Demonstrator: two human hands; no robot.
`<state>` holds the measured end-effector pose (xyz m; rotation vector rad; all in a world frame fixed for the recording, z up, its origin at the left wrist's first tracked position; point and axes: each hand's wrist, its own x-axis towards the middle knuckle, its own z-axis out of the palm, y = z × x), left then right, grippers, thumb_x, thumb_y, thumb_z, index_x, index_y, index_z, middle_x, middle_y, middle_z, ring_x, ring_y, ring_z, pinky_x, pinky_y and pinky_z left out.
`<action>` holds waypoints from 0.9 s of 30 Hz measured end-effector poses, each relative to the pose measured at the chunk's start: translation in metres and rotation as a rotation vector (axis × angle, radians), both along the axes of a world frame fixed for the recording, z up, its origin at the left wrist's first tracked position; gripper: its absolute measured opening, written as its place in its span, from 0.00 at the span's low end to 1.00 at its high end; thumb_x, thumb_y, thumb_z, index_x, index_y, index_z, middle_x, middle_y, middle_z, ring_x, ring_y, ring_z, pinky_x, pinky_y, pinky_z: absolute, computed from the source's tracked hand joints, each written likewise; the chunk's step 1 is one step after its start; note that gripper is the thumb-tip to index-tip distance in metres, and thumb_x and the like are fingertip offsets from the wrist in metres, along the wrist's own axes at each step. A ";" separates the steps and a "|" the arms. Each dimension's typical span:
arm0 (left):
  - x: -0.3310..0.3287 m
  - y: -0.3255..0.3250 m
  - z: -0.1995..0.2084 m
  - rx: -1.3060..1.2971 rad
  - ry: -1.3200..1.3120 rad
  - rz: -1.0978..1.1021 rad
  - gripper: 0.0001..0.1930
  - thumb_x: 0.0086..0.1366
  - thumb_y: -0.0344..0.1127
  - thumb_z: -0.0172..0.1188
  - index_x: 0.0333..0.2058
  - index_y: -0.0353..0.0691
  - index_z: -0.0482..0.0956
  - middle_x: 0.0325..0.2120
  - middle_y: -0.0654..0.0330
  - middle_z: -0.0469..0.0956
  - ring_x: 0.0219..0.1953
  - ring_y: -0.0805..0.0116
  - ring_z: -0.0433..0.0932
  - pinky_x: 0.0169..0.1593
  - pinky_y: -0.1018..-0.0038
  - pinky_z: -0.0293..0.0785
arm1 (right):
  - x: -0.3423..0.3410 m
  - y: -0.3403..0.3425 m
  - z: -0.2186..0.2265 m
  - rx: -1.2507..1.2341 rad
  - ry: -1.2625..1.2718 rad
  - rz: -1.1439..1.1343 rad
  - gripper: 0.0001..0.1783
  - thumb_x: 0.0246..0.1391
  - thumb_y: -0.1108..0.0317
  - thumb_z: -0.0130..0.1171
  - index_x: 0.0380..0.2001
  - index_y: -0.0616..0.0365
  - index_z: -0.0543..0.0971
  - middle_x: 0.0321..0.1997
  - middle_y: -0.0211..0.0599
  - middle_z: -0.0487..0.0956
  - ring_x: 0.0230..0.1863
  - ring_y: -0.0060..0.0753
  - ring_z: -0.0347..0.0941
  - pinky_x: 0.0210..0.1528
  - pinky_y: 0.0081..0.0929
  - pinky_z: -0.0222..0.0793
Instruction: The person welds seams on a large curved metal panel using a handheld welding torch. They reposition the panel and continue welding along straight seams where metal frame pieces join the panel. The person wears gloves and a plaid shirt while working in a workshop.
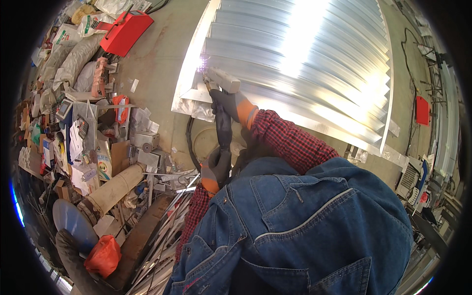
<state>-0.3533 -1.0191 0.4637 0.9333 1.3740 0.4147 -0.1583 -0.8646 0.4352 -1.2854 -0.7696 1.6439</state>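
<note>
Gripping a smooth black welding torch (224, 130) between us and a silvery metal panel, we keep both hands in dark, matte gloves with orange cuffs. Our right hand (230, 104) is curled around the torch's front part, near its slim, brass-coloured neck (208, 85); our left hand (217, 166) clasps its rear end, close to our body. The torch points at the left side of the panel (265, 54), where a small violet-white glow (202, 64) shines at the tip, on the flat, pale frame strip (191, 66). Inside that frame run long ridged slats, glossy and streaked with glare, ending in a saw-toothed edge at the right. A squared, dull grey bar (224, 80) lies just beside the neck. We wear soft red-and-black checked sleeves (295, 139) and creased blue denim (314, 216) with pale seams. Left of the panel, a boxy red metal case (128, 34) sits on the dusty floor (160, 59).
</note>
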 end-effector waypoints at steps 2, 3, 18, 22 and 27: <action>0.002 0.000 0.006 0.004 -0.023 -0.018 0.13 0.77 0.40 0.62 0.49 0.35 0.84 0.29 0.65 0.81 0.29 0.75 0.77 0.32 0.73 0.72 | 0.003 0.004 -0.004 0.003 -0.014 0.027 0.19 0.70 0.61 0.61 0.54 0.66 0.79 0.32 0.37 0.82 0.31 0.31 0.81 0.34 0.32 0.79; 0.003 0.000 0.010 0.026 -0.033 -0.038 0.13 0.77 0.39 0.62 0.49 0.35 0.84 0.29 0.65 0.81 0.29 0.75 0.77 0.32 0.73 0.72 | 0.004 0.005 -0.005 0.012 -0.036 0.034 0.20 0.69 0.58 0.62 0.50 0.67 0.81 0.31 0.38 0.83 0.31 0.31 0.82 0.33 0.33 0.79; 0.040 0.005 0.061 0.173 0.076 -0.033 0.15 0.75 0.40 0.61 0.50 0.33 0.84 0.29 0.63 0.82 0.28 0.75 0.79 0.32 0.73 0.74 | 0.031 0.020 0.031 0.018 -0.053 0.219 0.17 0.73 0.59 0.57 0.47 0.64 0.82 0.38 0.37 0.83 0.36 0.29 0.80 0.39 0.32 0.78; 0.057 0.003 0.078 0.115 0.173 0.041 0.17 0.75 0.39 0.61 0.52 0.32 0.85 0.29 0.63 0.83 0.27 0.76 0.79 0.31 0.73 0.74 | 0.038 0.027 0.012 0.184 -0.221 0.275 0.21 0.72 0.53 0.59 0.46 0.64 0.83 0.33 0.40 0.85 0.32 0.34 0.83 0.38 0.37 0.80; 0.074 0.006 0.087 0.067 0.151 0.117 0.18 0.76 0.40 0.61 0.54 0.32 0.85 0.30 0.63 0.83 0.28 0.76 0.79 0.32 0.74 0.74 | 0.040 0.035 -0.005 0.029 -0.020 0.276 0.22 0.73 0.51 0.56 0.46 0.61 0.83 0.34 0.40 0.85 0.33 0.35 0.82 0.41 0.37 0.78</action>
